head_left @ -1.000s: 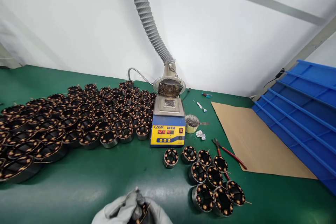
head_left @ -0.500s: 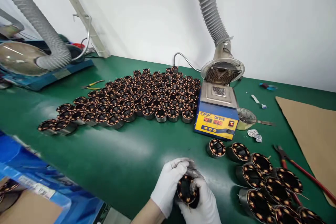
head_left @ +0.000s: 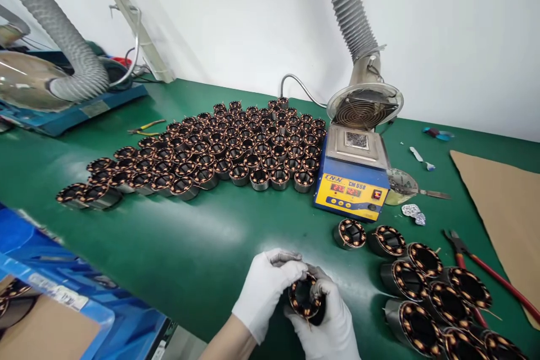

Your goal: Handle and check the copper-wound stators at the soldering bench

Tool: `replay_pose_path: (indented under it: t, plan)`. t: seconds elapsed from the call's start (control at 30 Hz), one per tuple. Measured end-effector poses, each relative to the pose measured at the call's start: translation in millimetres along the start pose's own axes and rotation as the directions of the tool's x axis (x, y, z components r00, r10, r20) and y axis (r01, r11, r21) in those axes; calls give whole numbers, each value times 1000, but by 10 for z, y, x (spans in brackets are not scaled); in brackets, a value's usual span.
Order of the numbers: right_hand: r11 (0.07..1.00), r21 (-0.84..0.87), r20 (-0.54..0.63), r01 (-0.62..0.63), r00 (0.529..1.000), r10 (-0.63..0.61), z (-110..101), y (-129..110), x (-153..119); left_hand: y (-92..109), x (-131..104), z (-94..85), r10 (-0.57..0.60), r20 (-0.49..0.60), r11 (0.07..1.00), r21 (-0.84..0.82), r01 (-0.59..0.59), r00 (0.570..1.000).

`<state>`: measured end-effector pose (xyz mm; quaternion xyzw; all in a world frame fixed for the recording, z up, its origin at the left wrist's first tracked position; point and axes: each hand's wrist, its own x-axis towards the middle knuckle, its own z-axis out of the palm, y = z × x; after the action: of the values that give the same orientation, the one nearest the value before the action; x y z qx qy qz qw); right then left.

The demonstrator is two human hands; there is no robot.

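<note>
A black ring-shaped motor core with copper windings and a dark metal wall [head_left: 304,299] is held above the near edge of the green-topped bench [head_left: 189,247], its open face tilted towards the camera. The left hand [head_left: 265,289], in a white glove with grey-stained fingers, grasps its upper left rim. The right hand [head_left: 331,315], gloved likewise, grips it from the right and below, its thumb at the rim.

To the right stand 9 similar copper-wound rings [head_left: 448,302], 1 of them set just in front of a blue and yellow box-shaped heating unit with a metal top [head_left: 352,183]. Red-handled metal cutters [head_left: 503,280] lie beside that group, partly on a brown cardboard sheet [head_left: 498,202]. Crumpled silver foil [head_left: 413,214] and a round yellowish container [head_left: 399,187] sit right of the unit.

A round metal extraction hood [head_left: 365,106] hangs over the unit's back from a grey corrugated hose [head_left: 352,11]. Left of the unit, a large cluster of copper-wound cores [head_left: 243,152] covers the bench, with yellow-handled pliers [head_left: 148,125] behind its left side. A blue plastic bin [head_left: 99,318] is at lower left.
</note>
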<state>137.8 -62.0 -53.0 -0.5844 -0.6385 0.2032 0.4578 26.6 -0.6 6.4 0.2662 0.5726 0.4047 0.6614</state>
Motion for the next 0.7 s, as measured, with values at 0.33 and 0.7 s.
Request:
replay_pose_path:
  t: [0.33, 0.7]
  plan:
    - [995, -70, -38, 69, 997, -72, -29, -29, 57, 152, -68, -117, 80, 34, 976, 203, -85, 996]
    - [999, -21, 0, -44, 999, 44, 81, 131, -115, 106, -70, -2, 105, -5, 965, 243, -101, 994]
